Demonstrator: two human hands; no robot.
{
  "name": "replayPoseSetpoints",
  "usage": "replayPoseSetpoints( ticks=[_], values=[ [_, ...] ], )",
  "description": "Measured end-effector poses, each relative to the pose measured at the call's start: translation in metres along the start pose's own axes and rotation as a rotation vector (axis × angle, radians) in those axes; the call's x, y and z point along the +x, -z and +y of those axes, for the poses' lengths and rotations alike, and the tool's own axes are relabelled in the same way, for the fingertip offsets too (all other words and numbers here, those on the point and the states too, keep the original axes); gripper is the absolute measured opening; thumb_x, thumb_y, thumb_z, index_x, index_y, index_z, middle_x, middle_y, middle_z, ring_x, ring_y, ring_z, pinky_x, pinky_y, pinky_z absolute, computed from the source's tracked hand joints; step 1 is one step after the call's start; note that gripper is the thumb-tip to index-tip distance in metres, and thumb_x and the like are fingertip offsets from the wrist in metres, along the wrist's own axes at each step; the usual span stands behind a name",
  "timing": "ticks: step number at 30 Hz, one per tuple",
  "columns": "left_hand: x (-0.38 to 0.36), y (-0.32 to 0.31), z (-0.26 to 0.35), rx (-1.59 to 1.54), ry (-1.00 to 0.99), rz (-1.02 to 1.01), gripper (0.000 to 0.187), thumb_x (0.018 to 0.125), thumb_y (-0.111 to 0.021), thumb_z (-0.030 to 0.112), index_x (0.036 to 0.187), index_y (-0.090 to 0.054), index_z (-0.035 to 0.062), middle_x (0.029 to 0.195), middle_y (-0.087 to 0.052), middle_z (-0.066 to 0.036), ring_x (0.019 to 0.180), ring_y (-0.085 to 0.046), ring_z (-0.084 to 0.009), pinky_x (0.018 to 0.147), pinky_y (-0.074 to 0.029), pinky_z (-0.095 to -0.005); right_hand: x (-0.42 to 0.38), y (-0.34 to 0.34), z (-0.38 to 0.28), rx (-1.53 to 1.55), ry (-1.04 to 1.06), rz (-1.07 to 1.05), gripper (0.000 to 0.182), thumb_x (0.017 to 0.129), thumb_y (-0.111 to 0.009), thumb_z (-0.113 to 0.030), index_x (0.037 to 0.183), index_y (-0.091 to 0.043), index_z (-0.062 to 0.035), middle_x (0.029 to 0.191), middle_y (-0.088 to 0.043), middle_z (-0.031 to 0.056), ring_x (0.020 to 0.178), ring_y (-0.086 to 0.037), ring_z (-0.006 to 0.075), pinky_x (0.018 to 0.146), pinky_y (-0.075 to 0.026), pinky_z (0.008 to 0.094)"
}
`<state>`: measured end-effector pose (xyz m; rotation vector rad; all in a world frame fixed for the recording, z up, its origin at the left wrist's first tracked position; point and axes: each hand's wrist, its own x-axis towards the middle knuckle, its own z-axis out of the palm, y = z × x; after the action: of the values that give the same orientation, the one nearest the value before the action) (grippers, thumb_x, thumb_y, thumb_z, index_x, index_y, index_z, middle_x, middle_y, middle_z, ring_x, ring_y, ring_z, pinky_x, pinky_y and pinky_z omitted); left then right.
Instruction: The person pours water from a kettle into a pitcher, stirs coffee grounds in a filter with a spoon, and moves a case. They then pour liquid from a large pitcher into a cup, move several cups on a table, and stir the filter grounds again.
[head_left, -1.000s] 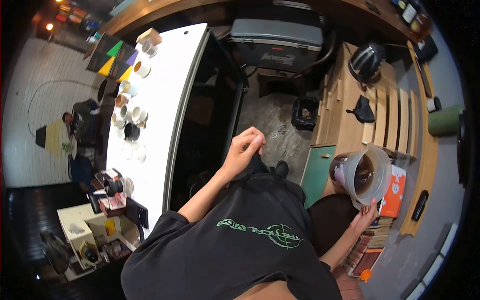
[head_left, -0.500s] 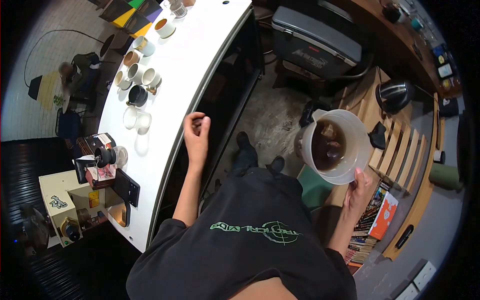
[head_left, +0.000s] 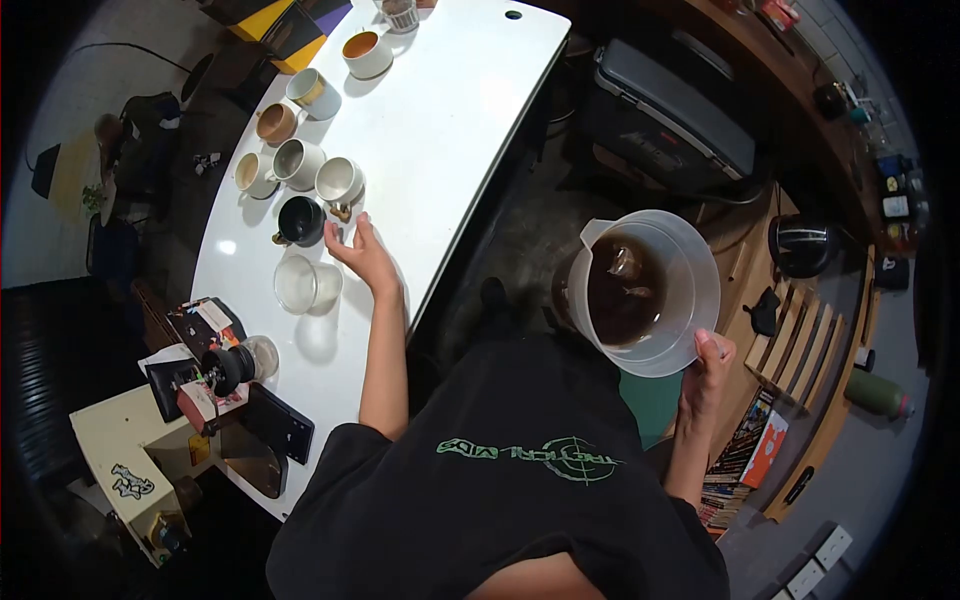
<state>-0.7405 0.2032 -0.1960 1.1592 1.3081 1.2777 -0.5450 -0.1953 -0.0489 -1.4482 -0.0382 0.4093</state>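
Note:
A clear plastic pitcher (head_left: 690,270) holds dark liquid with ice pieces in it. My right hand (head_left: 708,372) is closed around its handle side, at the pitcher's lower right. Over the white counter, my left hand (head_left: 362,255) is open, fingers spread, and nothing is in it. Its fingertips are close to a black cup (head_left: 300,220) and a white cup with a gold-coloured handle (head_left: 339,180). Just below the black cup stands a clear glass (head_left: 296,284). Several more cups, among them a brown one (head_left: 275,123), stand farther up the counter.
A phone (head_left: 279,422) and a hand grinder (head_left: 229,368) are at the counter's near left. A dark cooler box (head_left: 675,110) stands beyond the floor gap. On the right are a kettle (head_left: 803,246), a slatted wooden rack (head_left: 797,345) and books. A person sits far left.
My left hand has moved from the counter's edge in over the counter, near the cups, and its fingers have spread. The pitcher, still in my right hand, has shifted left. The view has shifted too.

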Motion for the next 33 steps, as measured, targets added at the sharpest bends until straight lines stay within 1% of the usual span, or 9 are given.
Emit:
replayPoseSetpoints(
  ticks=[2,3,7,9,12,19,26,30,33],
  values=[
    [0.010,-0.004,-0.002,-0.139,0.021,0.023,0.063,0.097,-0.061,0.020,0.145,-0.023,0.0039,0.144,-0.036,-0.018,0.122,-0.055,-0.0272,0.106,-0.041,-0.0369,0.002,-0.016,-0.003,-0.035,0.001,-0.020,0.038,0.085,-0.070,-0.016,0.057,-0.045,-0.0129,0.059,-0.040,-0.0076,0.056,-0.033,0.0035,0.054,-0.022,0.0250],
    [0.014,-0.006,-0.003,-0.158,0.020,0.038,0.052,0.099,-0.058,0.022,0.139,-0.030,0.0016,0.134,-0.049,-0.016,0.117,-0.058,-0.0255,0.103,-0.044,-0.0349,0.004,-0.022,-0.005,-0.056,0.000,-0.044,0.038,0.085,-0.070,-0.017,0.057,-0.045,-0.0131,0.059,-0.039,-0.0078,0.056,-0.033,0.0037,0.054,-0.022,0.0252],
    [0.029,-0.007,-0.007,-0.170,0.074,0.038,0.045,0.101,-0.057,0.025,0.133,-0.039,-0.0009,0.122,-0.057,-0.014,0.108,-0.062,-0.0235,0.092,-0.051,-0.0324,0.014,-0.043,-0.009,-0.093,-0.008,-0.104,0.039,0.085,-0.072,-0.018,0.057,-0.045,-0.0126,0.060,-0.040,-0.0077,0.056,-0.032,0.0037,0.054,-0.022,0.0250],
    [0.032,-0.006,-0.006,-0.125,0.091,0.087,0.037,0.100,-0.058,0.029,0.119,-0.051,-0.0027,0.112,-0.060,-0.013,0.097,-0.065,-0.0209,0.080,-0.055,-0.0300,0.019,-0.050,-0.012,-0.133,-0.031,-0.121,0.038,0.085,-0.072,-0.019,0.057,-0.047,-0.0116,0.060,-0.042,-0.0075,0.057,-0.033,0.0034,0.054,-0.022,0.0248],
    [0.044,-0.001,-0.014,-0.157,0.205,0.064,0.033,0.100,-0.059,0.029,0.107,-0.056,-0.0027,0.099,-0.063,-0.011,0.088,-0.066,-0.0188,0.073,-0.056,-0.0294,0.028,-0.054,-0.015,-0.157,-0.018,-0.190,0.038,0.085,-0.072,-0.019,0.058,-0.048,-0.0105,0.061,-0.043,-0.0075,0.057,-0.034,0.0032,0.054,-0.023,0.0245],
    [0.048,0.004,-0.014,-0.183,0.274,-0.074,0.026,0.100,-0.058,0.023,0.095,-0.060,-0.0025,0.085,-0.064,-0.008,0.072,-0.065,-0.0150,0.066,-0.055,-0.0227,0.047,-0.039,-0.022,-0.159,-0.011,-0.200,0.035,0.085,-0.073,-0.020,0.059,-0.053,-0.0084,0.061,-0.045,-0.0074,0.058,-0.036,0.0027,0.054,-0.024,0.0238],
    [0.026,0.005,0.001,-0.136,0.304,-0.146,0.023,0.099,-0.059,0.022,0.089,-0.065,0.0021,0.080,-0.064,-0.003,0.072,-0.062,-0.0096,0.067,-0.051,-0.0190,0.057,-0.022,-0.041,-0.215,0.006,-0.224,0.032,0.087,-0.072,-0.021,0.062,-0.059,-0.0054,0.061,-0.049,-0.0066,0.057,-0.039,0.0023,0.054,-0.027,0.0224],
    [-0.015,-0.017,0.020,-0.084,0.254,-0.278,0.028,0.102,-0.051,0.022,0.082,-0.059,0.0042,0.080,-0.064,-0.004,0.067,-0.057,-0.0090,0.062,-0.044,-0.0219,0.061,-0.014,-0.063,-0.283,0.029,-0.217,0.033,0.088,-0.070,-0.020,0.062,-0.059,-0.0047,0.061,-0.050,-0.0066,0.057,-0.039,0.0019,0.054,-0.027,0.0224],
    [-0.050,-0.043,0.046,-0.071,0.226,-0.439,0.030,0.102,-0.050,0.019,0.075,-0.049,0.0083,0.072,-0.051,0.001,0.063,-0.042,-0.0062,0.058,-0.036,-0.0229,0.062,-0.004,-0.082,-0.348,0.014,-0.225,0.033,0.089,-0.070,-0.020,0.062,-0.059,-0.0045,0.061,-0.050,-0.0066,0.057,-0.039,0.0018,0.054,-0.027,0.0224]
  ],
)
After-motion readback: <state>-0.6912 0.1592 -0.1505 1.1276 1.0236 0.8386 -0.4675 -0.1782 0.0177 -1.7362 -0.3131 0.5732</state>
